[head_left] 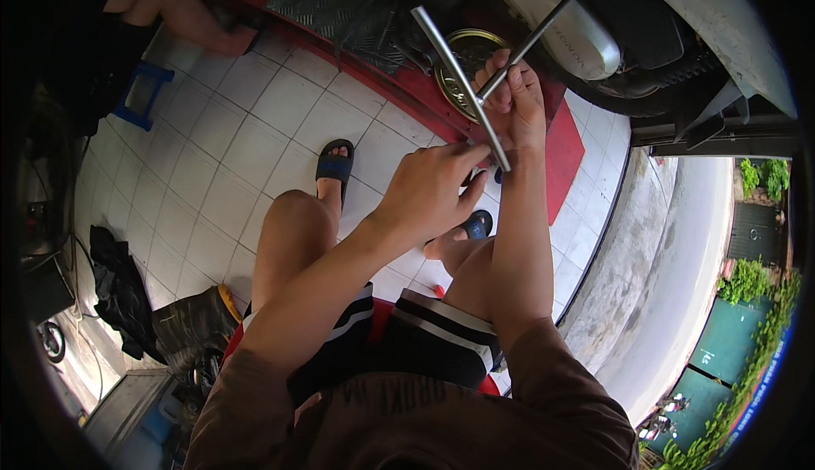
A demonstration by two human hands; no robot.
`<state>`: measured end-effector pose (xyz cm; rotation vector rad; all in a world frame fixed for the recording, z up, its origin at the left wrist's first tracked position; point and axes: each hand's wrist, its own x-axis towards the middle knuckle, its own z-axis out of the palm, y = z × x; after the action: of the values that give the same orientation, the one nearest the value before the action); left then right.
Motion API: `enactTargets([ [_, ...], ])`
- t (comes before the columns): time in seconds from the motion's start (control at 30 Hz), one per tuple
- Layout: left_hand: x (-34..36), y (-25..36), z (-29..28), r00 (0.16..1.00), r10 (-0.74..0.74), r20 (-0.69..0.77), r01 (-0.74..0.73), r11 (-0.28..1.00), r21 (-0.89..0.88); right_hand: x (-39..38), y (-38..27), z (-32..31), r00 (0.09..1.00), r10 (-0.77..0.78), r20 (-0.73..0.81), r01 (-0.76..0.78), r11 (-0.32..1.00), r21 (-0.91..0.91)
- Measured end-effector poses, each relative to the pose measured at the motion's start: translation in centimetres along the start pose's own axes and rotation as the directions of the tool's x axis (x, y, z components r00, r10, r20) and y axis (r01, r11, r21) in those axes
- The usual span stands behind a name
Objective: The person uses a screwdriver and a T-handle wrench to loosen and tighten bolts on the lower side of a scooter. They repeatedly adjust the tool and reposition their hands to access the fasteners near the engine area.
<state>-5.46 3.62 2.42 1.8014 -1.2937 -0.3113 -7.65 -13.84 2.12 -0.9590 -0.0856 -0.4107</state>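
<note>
A metal T-handle wrench (454, 64) slants in front of me, and its long shaft runs up to the right to the side of a motorbike (586, 45). What the shaft's tip sits on is too small to make out. My right hand (519, 101) is closed round the shaft just by the crossbar. At the crossbar's lower end is my left hand (429, 190), its thumb and forefinger apart and its other fingers partly hidden. Whether the forefinger touches the bar I cannot tell. Behind the wrench, a round gold-rimmed dish (450, 88) rests on the red lift platform (395, 101).
Black ribbed matting (340, 11) covers part of the platform. A blue stool (144, 96) stands at the far left beside another person's bare leg (191, 11). White tiles (229, 147) make up the floor. A dark cloth (119, 292) lies to my left.
</note>
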Motion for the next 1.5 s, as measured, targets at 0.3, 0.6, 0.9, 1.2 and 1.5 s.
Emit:
enactTargets([
  [0.3,0.0,-0.4,-1.3,0.918,-0.349,-0.189,0.228,0.854,-0.467,0.2,0.2,-0.6,0.998,-0.015,-0.056,0.020,0.996,0.086],
  [0.6,0.1,1.7,-0.3,0.896,-0.126,-0.426,0.021,0.969,-0.244,0.7,0.1,-0.5,0.991,0.094,-0.095,-0.093,0.996,0.015],
  [0.9,0.9,2.0,1.4,0.785,-0.309,-0.537,0.175,0.942,-0.287,0.0,-0.2,-4.6,0.991,0.126,0.044,-0.132,0.961,0.242],
  [1.2,0.3,0.5,-1.1,0.850,-0.305,-0.429,0.303,0.950,-0.075,0.6,-0.5,-3.4,0.990,0.125,0.067,-0.136,0.969,0.207],
  [1.5,1.9,0.4,-1.7,0.926,-0.290,-0.242,0.275,0.957,-0.096,0.1,1.0,-2.1,0.996,0.087,-0.019,-0.089,0.967,-0.239],
])
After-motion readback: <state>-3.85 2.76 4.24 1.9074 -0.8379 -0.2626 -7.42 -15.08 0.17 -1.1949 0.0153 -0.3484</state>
